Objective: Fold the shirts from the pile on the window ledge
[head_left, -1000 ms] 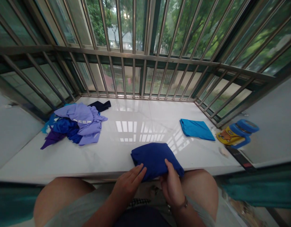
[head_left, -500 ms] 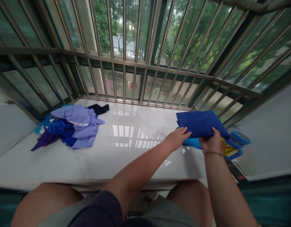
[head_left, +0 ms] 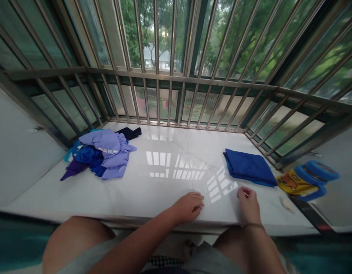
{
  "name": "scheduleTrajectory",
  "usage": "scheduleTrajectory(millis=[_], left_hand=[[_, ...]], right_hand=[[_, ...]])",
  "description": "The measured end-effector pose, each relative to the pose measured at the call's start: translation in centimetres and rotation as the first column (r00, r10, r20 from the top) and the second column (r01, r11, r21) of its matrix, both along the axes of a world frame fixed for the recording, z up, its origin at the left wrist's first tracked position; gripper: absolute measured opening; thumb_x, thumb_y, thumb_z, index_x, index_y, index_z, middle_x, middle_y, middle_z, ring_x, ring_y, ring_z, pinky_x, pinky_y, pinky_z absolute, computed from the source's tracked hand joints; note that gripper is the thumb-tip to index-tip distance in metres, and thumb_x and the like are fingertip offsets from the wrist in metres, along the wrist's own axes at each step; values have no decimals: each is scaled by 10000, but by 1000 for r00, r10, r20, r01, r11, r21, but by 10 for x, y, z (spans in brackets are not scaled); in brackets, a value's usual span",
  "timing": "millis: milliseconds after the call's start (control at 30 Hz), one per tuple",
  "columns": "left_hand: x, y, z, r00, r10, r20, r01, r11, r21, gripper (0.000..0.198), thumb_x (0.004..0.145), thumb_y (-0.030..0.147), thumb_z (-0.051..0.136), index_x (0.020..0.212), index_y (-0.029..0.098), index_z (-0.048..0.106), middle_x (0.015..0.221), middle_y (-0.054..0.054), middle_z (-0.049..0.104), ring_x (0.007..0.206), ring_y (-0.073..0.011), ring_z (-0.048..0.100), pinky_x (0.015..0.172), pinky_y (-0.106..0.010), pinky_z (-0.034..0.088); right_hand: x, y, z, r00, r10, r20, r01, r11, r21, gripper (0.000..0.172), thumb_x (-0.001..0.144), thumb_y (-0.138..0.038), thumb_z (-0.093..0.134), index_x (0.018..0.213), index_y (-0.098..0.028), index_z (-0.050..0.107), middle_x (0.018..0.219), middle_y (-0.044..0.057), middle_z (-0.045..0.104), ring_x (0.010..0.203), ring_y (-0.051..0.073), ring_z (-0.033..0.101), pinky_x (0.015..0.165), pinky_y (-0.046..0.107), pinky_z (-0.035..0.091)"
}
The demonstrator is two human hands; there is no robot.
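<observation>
A folded blue cloth garment (head_left: 250,167) lies flat on the white glossy ledge (head_left: 164,198), towards the right, with a lighter blue layer showing along its left edge. My right hand (head_left: 248,199) is just in front of it, apart from it, its fingers loosely curled and holding nothing. Near the front edge, around the middle, my left hand (head_left: 189,206) hovers over or rests on the ledge, which I cannot tell; its fingers are bent, slightly apart and empty. To the left is a crumpled pile of clothes, with a lilac shirt (head_left: 107,142) on top.
Under the lilac shirt are royal blue cloth (head_left: 90,156) and purple cloth (head_left: 74,169); black cloth (head_left: 130,133) lies behind. A blue and yellow jug with a handle (head_left: 304,179) stands at the right, near a small pale object (head_left: 287,204). Metal window bars (head_left: 178,82) border the back.
Both hands have let go of the folded blue garment and drawn back towards me. It now lies on the ledge, lower than before. The view has shifted slightly to the right.
</observation>
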State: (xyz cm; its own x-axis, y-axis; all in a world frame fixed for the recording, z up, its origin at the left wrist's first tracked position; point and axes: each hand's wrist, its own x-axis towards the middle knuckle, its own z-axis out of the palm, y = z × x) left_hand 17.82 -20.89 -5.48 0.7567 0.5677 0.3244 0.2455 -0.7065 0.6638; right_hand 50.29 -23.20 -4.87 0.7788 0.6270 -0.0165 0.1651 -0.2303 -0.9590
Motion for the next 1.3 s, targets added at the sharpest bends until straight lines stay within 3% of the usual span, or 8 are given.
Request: scheduleTrajectory(millis=[100,233,467,600,800,1033,1200,1300], left_hand=[[-55,-8,-3,997,75,30,-73,997,-35,215,964,191,656,1122,191,802,1383,-133,772,1384,-256,661,1244,-451,486],[-139,3,-7,943,332,-30,-332,943,2,242,956,195,637,1139,214,794,1440,-128,737,1420,-288,625,1239,-522,488],[-299,68,37,356,934,13,-901,339,272,524,1003,353,550,1455,95,613,1556,-235,601,1506,-368,504,1297,-573,364],[-342,105,68,248,942,-226,-925,300,234,433,908,398,639,1208,96,721,1352,-253,712,1379,-421,580,1221,-566,415],[-275,94,65,430,858,-280,-878,470,92,220,950,344,561,835,198,678,1010,-151,779,1000,-300,720,977,-413,566],[-155,-42,69,935,328,138,-280,917,-284,179,1015,384,614,909,294,727,1222,-83,793,1153,-303,744,1043,-435,594],[-154,-101,104,980,60,192,89,727,-681,313,1064,535,567,989,296,755,1324,-55,766,1223,-303,718,1123,-453,540],[-176,-104,110,902,328,282,68,536,-841,447,995,677,627,904,243,687,909,-43,756,827,-233,716,823,-384,615]], right_hand=[[-52,-17,-18,752,328,572,-312,941,-131,415,904,-490,620,1184,-184,648,1197,180,724,1161,341,672,1117,562,525],[-91,-23,-25,451,395,801,-381,896,-228,336,996,-400,503,1185,-174,665,1298,220,719,1265,358,648,1162,573,488],[-91,-20,-22,372,385,845,-338,904,-264,310,996,-343,492,1136,-156,696,1247,210,744,1236,337,677,1139,503,509],[-91,-20,-20,379,389,839,-318,907,-276,306,992,-338,481,1117,-165,700,1245,208,746,1236,333,679,1135,501,509],[-97,-24,-18,445,424,789,-349,893,-283,334,991,-453,525,1112,-187,688,1304,213,726,1276,357,665,1136,551,510],[-160,-57,4,447,632,633,-645,718,-261,605,1035,-433,595,1594,-231,481,1626,180,538,1515,326,517,1260,611,412],[-203,-70,28,190,830,525,-835,418,-359,612,978,-354,718,1573,-301,587,1790,132,327,1666,352,274,1323,629,306],[-215,-76,45,151,871,467,-907,311,-285,427,941,-306,727,1366,-268,736,1667,137,523,1619,346,369,1323,629,288]])
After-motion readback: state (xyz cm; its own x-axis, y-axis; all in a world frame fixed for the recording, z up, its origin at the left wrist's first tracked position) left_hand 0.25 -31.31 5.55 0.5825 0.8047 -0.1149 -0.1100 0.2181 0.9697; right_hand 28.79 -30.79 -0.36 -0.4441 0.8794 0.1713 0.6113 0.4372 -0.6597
